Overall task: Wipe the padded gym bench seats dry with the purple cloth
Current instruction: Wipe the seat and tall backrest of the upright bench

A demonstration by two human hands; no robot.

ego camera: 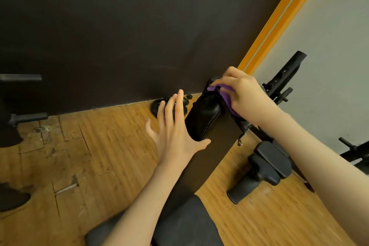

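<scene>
A black padded bench back point(205, 118) rises steeply from the lower middle toward the dark wall. Below it lies the padded seat point(185, 223). My right hand point(243, 94) grips a bunched purple cloth point(226, 100) and presses it against the upper right edge of the bench back. My left hand point(175, 126) has its fingers spread straight, with the thumb resting against the pad's left side.
A dark wall point(119, 36) stands close behind the bench. Black foam rollers and frame parts point(265, 166) lie on the wooden floor point(89, 156) at right. A weight plate point(157, 106) rests by the wall. Dark equipment point(20, 118) stands at the left edge.
</scene>
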